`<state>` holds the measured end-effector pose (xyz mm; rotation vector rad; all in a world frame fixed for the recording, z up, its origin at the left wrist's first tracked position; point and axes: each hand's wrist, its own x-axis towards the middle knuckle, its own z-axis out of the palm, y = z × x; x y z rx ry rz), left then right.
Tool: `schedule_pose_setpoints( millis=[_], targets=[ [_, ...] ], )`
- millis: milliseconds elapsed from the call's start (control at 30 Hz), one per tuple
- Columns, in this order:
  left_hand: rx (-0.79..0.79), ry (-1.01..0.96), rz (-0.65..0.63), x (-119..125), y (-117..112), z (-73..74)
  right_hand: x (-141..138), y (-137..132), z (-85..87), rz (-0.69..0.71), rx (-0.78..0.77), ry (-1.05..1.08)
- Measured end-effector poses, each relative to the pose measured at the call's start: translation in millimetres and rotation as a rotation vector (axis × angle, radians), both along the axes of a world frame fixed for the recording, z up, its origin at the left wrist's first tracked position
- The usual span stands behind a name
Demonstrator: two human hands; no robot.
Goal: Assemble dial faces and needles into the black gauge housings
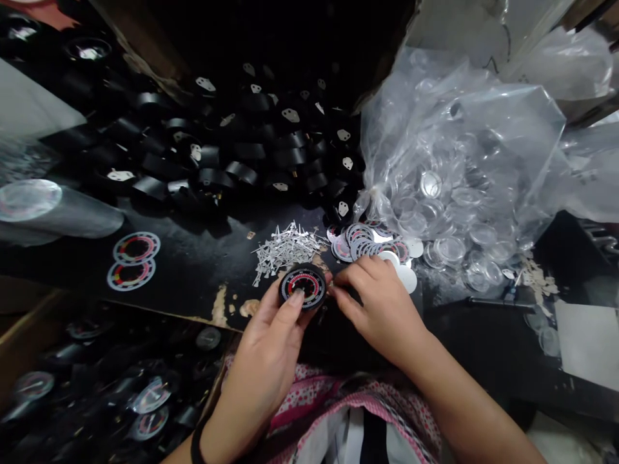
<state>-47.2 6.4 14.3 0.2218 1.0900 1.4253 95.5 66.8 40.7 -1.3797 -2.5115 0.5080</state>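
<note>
A round black pressure gauge (305, 283) with a red, white and black dial faces up in my left hand (275, 328). The thumb lies over the dial's lower edge, and the fingers wrap beneath the case. At the gauge's right side, my right hand (377, 299) has thumb and forefinger pinched together; whatever is between them is too small to make out. Just beyond the gauge lies a heap of small white pointers (287, 248). Printed dial discs (367, 241) are spread behind my right hand, with plain white discs (407, 278) beside them.
Many black gauge cases (251, 151) are piled at the back. A clear plastic bag (459, 142) spills transparent lenses at the right. Two dial discs (133, 274) lie on the left, near a wrapped cylinder (62, 207). Assembled gauges (152, 396) fill a box at lower left.
</note>
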Motion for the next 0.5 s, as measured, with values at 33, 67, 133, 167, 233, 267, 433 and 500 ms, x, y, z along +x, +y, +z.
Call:
schedule_pose_setpoints(
  millis=[33,67,133,167,233,267,433,500],
  targets=[
    [-0.007,-0.02,-0.008,0.4,0.3,1.6,3.4,-1.7,0.3,0.001,0.021,0.019],
    [-0.015,-0.04,-0.017,0.9,0.8,3.1,6.5,-3.3,1.1,-0.002,0.032,0.047],
    [-0.018,-0.047,-0.013,2.5,3.3,6.3,11.2,-6.4,4.3,-0.019,0.005,0.156],
    [-0.02,-0.029,-0.008,3.6,5.3,8.0,12.6,-7.9,6.5,-0.025,-0.033,0.237],
    [-0.025,0.02,-0.021,6.6,9.9,11.2,13.9,-10.9,11.0,-0.038,-0.118,0.39],
    [-0.033,0.04,-0.047,8.4,12.1,12.4,13.9,-12.3,12.9,-0.048,-0.147,0.434],
    [-0.039,0.186,-0.245,17.0,12.5,7.7,14.5,-16.6,17.3,-0.132,-0.148,0.363],
    [-0.01,0.224,-0.252,18.9,8.3,1.9,16.1,-17.6,18.3,-0.154,-0.149,0.334]
  ],
)
